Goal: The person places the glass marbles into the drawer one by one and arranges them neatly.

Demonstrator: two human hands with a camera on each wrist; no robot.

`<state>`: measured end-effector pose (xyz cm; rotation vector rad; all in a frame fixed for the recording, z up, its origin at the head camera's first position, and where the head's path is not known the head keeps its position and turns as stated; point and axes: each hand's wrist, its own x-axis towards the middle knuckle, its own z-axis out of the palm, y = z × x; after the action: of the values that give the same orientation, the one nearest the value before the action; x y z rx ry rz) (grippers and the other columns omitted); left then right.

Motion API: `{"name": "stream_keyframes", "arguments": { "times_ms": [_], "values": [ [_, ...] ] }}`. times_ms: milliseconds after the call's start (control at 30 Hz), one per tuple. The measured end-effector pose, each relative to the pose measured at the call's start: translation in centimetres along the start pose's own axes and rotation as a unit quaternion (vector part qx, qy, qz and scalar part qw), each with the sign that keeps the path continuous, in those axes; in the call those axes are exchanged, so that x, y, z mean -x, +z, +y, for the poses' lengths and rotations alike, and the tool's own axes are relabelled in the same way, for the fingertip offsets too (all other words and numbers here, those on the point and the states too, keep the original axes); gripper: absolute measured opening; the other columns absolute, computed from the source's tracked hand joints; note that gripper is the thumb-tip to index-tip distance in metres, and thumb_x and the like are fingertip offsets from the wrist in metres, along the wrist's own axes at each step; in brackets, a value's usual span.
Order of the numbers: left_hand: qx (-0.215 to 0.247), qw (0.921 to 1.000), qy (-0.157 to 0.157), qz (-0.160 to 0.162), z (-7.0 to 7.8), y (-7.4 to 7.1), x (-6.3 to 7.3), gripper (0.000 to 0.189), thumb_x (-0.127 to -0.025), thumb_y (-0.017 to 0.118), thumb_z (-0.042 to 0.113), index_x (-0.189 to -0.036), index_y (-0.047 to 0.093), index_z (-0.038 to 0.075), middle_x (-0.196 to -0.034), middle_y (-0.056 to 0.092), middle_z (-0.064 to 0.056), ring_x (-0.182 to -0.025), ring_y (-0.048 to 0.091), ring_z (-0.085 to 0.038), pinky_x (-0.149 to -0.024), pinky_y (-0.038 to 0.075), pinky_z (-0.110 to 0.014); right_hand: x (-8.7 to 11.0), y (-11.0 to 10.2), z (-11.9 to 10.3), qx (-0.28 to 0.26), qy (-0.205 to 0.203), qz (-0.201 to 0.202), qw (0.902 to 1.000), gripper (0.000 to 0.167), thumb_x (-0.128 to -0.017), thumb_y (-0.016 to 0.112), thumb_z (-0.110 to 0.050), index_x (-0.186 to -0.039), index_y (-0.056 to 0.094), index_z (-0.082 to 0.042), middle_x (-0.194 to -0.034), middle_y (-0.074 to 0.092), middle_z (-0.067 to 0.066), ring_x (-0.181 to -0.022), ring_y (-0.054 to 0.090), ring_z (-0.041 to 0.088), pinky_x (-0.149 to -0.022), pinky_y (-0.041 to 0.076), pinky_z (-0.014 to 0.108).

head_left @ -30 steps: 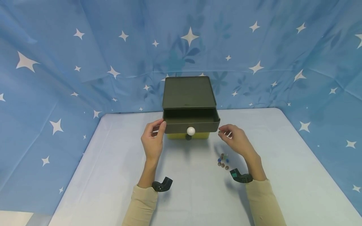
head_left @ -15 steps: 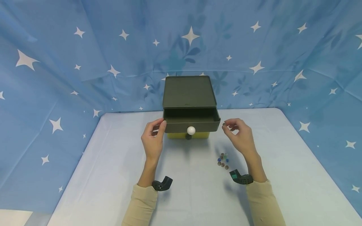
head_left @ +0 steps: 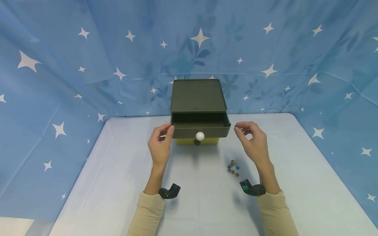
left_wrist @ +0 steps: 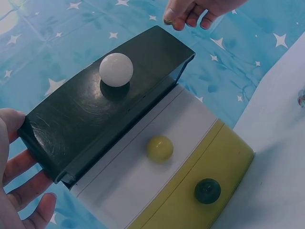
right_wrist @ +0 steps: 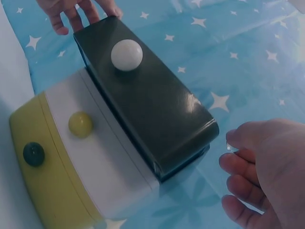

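A small cabinet has its dark green top drawer [head_left: 184,132] pulled out, with a round white knob [head_left: 199,136] on the front. My left hand [head_left: 159,149] holds the drawer's left front corner, the thumb on the front face and the fingers along the side. To the right of the drawer, my right hand [head_left: 255,144] pinches a small dark marble [left_wrist: 168,21] between thumb and index finger. In the right wrist view only a bright glint shows at those fingertips. Several glass marbles [head_left: 232,172], brown, blue and clear, lie loose on the table below the right hand.
Beneath the open drawer are a white drawer with a yellow knob [left_wrist: 159,149] and a yellow drawer with a dark green knob [left_wrist: 207,191]. The cabinet's dark green top [head_left: 198,95] stands close to the blue star-patterned cloth [head_left: 118,49]. A white cloth covers the table [head_left: 118,170].
My right hand has moved away from the drawer's right front corner, a little up and to the right, still pinching the marble. The left hand stays on the drawer.
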<state>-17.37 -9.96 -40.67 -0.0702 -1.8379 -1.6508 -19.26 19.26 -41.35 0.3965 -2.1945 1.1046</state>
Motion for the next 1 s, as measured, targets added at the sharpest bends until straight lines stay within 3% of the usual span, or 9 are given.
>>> {"name": "stream_keyframes", "arguments": {
  "times_ms": [267, 400, 567, 1000],
  "values": [
    [-0.004, 1.0000, 0.001, -0.003, 0.0, -0.1, 0.0, 0.021, -0.093, 0.070, 0.010, -0.110, 0.073, -0.002, -0.103, 0.069, -0.022, -0.091, 0.064, -0.026, -0.076, 0.049, -0.027, 0.0, 0.2, -1.0, -0.016, -0.016, 0.001, 0.9997, 0.020, -0.091, 0.070, -0.004, -0.111, 0.069, 0.001, -0.103, 0.071, 0.014, -0.090, 0.055, 0.003, -0.079, 0.044, 0.012],
    [-0.005, 1.0000, 0.004, -0.002, -0.1, -0.1, 0.0, 0.020, -0.093, 0.070, 0.009, -0.109, 0.072, -0.003, -0.102, 0.070, -0.021, -0.089, 0.064, -0.014, -0.075, 0.048, -0.022, -0.1, 0.6, -1.0, -0.024, -0.036, 0.011, 0.9990, 0.019, -0.090, 0.071, -0.001, -0.109, 0.070, 0.000, -0.100, 0.071, 0.013, -0.088, 0.055, 0.006, -0.077, 0.044, 0.013],
    [-0.008, 1.0000, 0.005, 0.000, -0.2, -0.1, 0.1, 0.020, -0.093, 0.070, 0.008, -0.109, 0.072, -0.003, -0.102, 0.070, -0.021, -0.087, 0.061, 0.000, -0.074, 0.049, -0.022, -0.3, 1.2, -1.1, -0.034, -0.038, 0.027, 0.9984, 0.019, -0.089, 0.072, -0.001, -0.108, 0.071, -0.002, -0.097, 0.070, 0.012, -0.085, 0.054, 0.000, -0.075, 0.045, 0.014],
    [-0.005, 0.9997, 0.022, 0.006, -0.2, -0.2, 0.2, 0.019, -0.091, 0.072, 0.008, -0.107, 0.074, -0.002, -0.099, 0.070, -0.021, -0.086, 0.062, -0.005, -0.073, 0.050, -0.027, -0.5, 2.4, -1.5, -0.041, -0.006, 0.050, 0.9979, 0.019, -0.087, 0.076, -0.003, -0.106, 0.073, -0.001, -0.090, 0.067, 0.013, -0.079, 0.052, -0.001, -0.070, 0.046, 0.018]
  ]
}}
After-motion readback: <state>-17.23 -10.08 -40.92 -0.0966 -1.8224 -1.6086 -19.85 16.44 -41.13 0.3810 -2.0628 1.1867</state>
